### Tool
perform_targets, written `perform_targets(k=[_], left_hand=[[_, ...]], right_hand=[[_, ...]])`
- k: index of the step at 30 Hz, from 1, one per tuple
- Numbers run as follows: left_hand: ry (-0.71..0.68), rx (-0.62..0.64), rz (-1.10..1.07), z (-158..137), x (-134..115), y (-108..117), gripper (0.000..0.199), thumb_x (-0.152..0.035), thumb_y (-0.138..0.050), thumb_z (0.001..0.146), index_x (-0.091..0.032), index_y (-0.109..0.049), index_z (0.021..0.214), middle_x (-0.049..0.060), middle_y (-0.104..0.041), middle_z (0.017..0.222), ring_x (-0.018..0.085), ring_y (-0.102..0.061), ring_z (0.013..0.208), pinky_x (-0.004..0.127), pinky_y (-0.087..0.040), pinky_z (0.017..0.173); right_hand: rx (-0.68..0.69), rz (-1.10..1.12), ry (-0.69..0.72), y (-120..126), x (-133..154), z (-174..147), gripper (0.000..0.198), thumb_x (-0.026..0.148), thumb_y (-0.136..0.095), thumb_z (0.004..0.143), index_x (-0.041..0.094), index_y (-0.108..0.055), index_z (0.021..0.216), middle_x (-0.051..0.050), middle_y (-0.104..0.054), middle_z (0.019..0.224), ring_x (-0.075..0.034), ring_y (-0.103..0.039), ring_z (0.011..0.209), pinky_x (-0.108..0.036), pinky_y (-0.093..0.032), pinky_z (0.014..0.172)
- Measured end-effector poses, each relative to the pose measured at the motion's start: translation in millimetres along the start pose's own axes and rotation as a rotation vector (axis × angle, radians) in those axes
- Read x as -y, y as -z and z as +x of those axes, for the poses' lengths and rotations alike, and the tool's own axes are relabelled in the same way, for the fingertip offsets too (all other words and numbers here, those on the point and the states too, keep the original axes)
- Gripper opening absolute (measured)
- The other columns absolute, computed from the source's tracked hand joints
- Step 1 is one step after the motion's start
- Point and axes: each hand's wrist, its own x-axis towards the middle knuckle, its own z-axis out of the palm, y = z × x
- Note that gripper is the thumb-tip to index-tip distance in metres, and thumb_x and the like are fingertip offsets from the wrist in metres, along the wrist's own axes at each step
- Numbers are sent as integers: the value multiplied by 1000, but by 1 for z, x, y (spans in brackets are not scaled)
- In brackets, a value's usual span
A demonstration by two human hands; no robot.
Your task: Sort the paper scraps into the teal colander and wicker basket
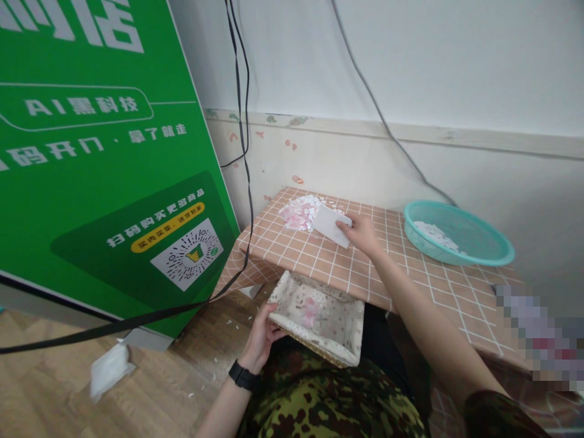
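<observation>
My left hand [262,337] grips the left rim of a fabric-lined woven basket [340,322], held just below the table's front edge. A few pink and white paper scraps [311,311] lie inside it. Over the tabletop, my right hand [360,233] pinches a stiff white card [331,225] by its right end. The card's far left edge meets a heap of pink and white paper scraps [296,213] on the checked tablecloth [378,267].
A turquoise plastic basket [483,243] with white pieces inside stands at the table's right. A tall green cabinet [114,158] is on the left, with a black strap [249,201] hanging before it. A white plastic packet [109,368] lies on the floor.
</observation>
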Motion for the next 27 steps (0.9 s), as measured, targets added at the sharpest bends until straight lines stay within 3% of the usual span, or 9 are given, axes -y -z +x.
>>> perform_targets(k=[4, 10, 14, 21, 27], left_hand=[[1, 5, -5, -1, 0, 0, 29, -39, -60, 75, -20, -58, 96, 6, -65, 84, 23, -64, 75, 44, -53, 73], [12, -10, -7, -1, -1, -1, 25, -38, -60, 75, -20, -59, 91, 4, -65, 80, 21, -63, 72, 42, -53, 72], [14, -7, -14, -1, -1, -1, 25, -39, -60, 74, -20, -59, 91, 4, -65, 80, 21, -64, 72, 43, -53, 72], [22, -16, -9, -1, 0, -1, 28, -38, -60, 75, -20, -59, 97, 6, -67, 86, 23, -65, 76, 44, -53, 74], [14, -16, 2, -4, -2, -3, 27, -38, -59, 75, -20, -60, 96, 5, -67, 86, 22, -65, 73, 43, -53, 72]], right_hand=[[-63, -78, -25, 12, -17, -3, 34, 40, -50, 79, 16, -70, 95, -6, -67, 72, -19, -56, 63, -28, -35, 57], [51, -12, 19, 25, -38, -14, 31, 41, -53, 79, 18, -71, 87, -5, -67, 70, -17, -56, 60, -27, -36, 56], [37, 24, 62, 26, -33, -18, 30, 42, -53, 81, 19, -71, 88, -5, -69, 73, -18, -59, 63, -28, -38, 58], [41, 136, 124, 2, -16, -27, 25, 35, -51, 84, 21, -69, 94, -6, -71, 90, -21, -63, 76, -30, -43, 67], [10, 126, 67, 8, -24, -40, 23, 35, -54, 81, 20, -70, 87, -5, -71, 79, -20, -62, 69, -29, -42, 63]])
